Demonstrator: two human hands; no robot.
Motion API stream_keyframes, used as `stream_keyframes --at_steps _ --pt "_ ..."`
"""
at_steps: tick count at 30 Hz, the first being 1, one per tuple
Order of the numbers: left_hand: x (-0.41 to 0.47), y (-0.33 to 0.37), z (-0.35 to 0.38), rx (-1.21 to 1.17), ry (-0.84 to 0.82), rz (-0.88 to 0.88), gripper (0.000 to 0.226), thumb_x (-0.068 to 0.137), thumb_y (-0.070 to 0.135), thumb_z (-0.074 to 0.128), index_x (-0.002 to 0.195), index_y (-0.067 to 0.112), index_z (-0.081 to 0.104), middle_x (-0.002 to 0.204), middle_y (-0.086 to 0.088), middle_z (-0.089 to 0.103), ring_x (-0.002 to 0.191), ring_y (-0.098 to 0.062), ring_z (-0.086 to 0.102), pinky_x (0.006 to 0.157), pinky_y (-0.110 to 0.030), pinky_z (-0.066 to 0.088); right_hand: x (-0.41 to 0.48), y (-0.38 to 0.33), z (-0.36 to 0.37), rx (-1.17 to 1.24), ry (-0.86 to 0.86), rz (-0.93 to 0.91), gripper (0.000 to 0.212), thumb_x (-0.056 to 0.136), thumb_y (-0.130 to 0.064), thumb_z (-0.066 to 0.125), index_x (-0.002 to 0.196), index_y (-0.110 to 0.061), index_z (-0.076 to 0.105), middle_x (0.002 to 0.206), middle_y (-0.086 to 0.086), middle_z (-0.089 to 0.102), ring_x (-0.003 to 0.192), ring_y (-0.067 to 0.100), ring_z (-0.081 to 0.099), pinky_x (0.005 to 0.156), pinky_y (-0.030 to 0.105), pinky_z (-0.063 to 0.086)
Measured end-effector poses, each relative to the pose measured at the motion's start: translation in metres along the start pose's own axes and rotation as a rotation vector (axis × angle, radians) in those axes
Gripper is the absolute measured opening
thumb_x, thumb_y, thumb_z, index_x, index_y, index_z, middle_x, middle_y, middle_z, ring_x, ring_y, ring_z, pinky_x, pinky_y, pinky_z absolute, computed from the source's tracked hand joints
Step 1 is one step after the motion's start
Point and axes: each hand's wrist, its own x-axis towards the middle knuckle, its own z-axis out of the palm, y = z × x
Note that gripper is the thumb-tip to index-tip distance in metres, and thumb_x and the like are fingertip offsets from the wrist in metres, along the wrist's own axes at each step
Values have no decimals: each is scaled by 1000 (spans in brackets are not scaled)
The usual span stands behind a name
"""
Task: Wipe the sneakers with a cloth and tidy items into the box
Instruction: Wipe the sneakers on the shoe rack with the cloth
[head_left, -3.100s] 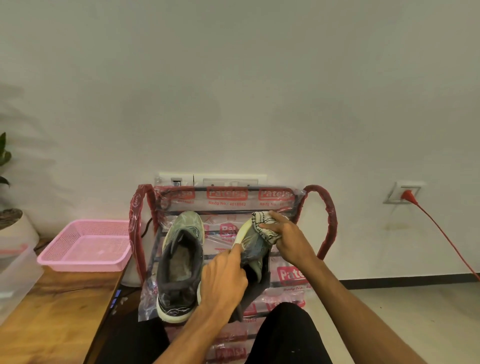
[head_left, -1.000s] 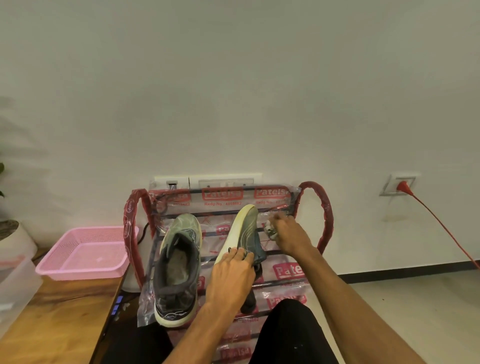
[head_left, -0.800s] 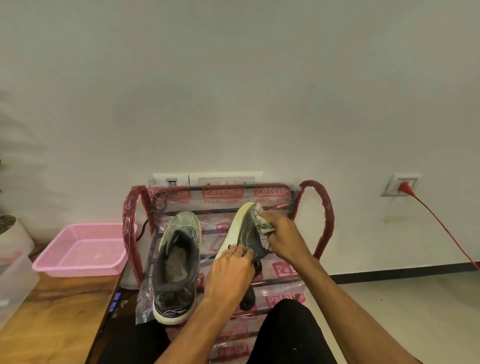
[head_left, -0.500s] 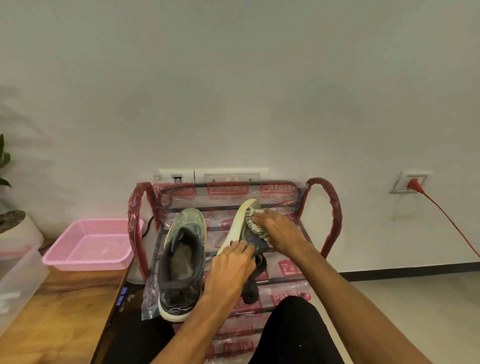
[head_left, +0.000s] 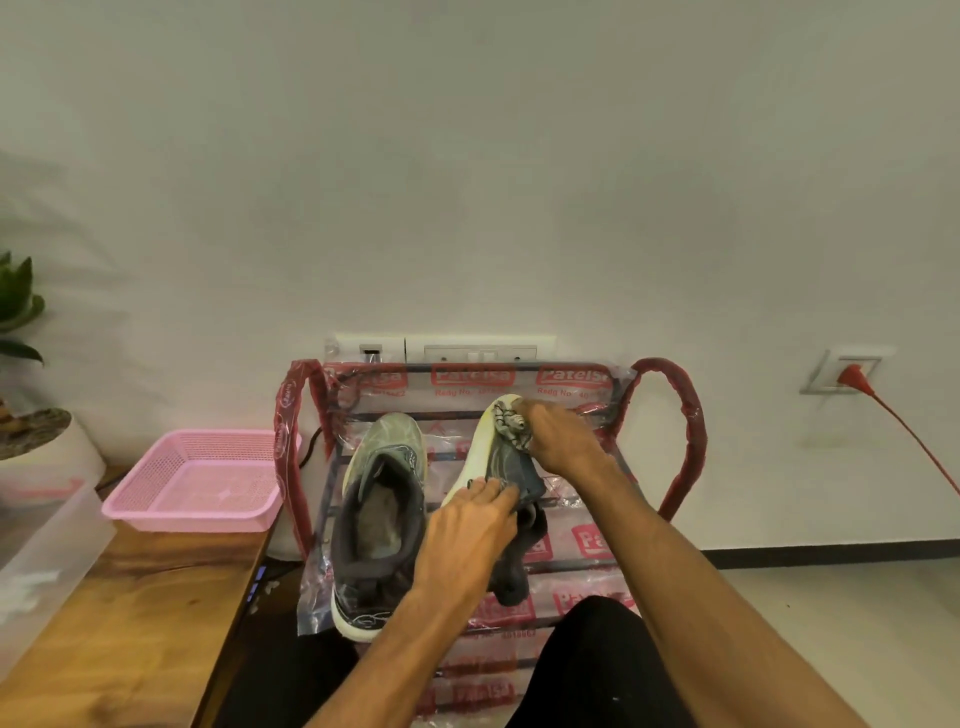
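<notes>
Hands apart, both on the tilted sneaker (head_left: 501, 462) at centre, sole edge turned left, toe pointing far. Left hand (head_left: 467, 535) clamped over its dark upper, fingers curled. Right hand (head_left: 563, 447) bunching a patterned cloth (head_left: 511, 426) against the toe, cloth pinched under the fingers. Second sneaker (head_left: 382, 514) just left, flat on its sole, opening up, heel near. Both on a plastic-wrapped rack (head_left: 685, 441) with red side loops, set against the wall. Black-clad knee (head_left: 597, 654) near, overlapping the rack's front rungs. Left of the rack: wooden table (head_left: 130, 623), pink basket (head_left: 197, 478) at its far end, clear box (head_left: 47, 545) at near left, partly cut off, contents blurred. Potted plant (head_left: 52, 452) beyond the box. Far wall: switch panel (head_left: 478, 351) above the rack, red plug (head_left: 852, 374) in a socket to the right, red cable (head_left: 914, 440) trailing right.
</notes>
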Motion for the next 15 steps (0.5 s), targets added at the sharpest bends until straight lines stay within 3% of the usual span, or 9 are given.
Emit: stream_keyframes --at_steps 3,8,12,15 --pt "-2 -2 11 19 -5 58 33 62 21 85 92 23 71 85 6 69 73 -12 66 58 -23 52 5 4 -6 15 17 100 39 89 -5 63 127 -7 56 125 14 61 114 30 58 91 39 47" --pt "1 -3 12 28 12 48 35 62 23 87 93 23 72 84 6 70 72 -11 66 57 -23 53 6 11 -11 160 222 287 35 92 2 52 126 -7 59 114 16 65 105 34 62 79 37 49" --pt "4 -1 19 37 21 99 39 53 19 90 88 20 74 78 4 70 68 -14 66 60 -23 53 3 5 -5 324 64 219 36 90 7 50 119 -8 64 111 14 68 99 30 63 80 33 47" --pt "4 -3 14 0 43 98 37 56 21 89 90 22 74 80 8 70 71 -11 66 60 -20 51 2 -1 -2 389 59 205 38 91 7 49 120 -8 67 109 13 70 94 26 63 76 26 44"
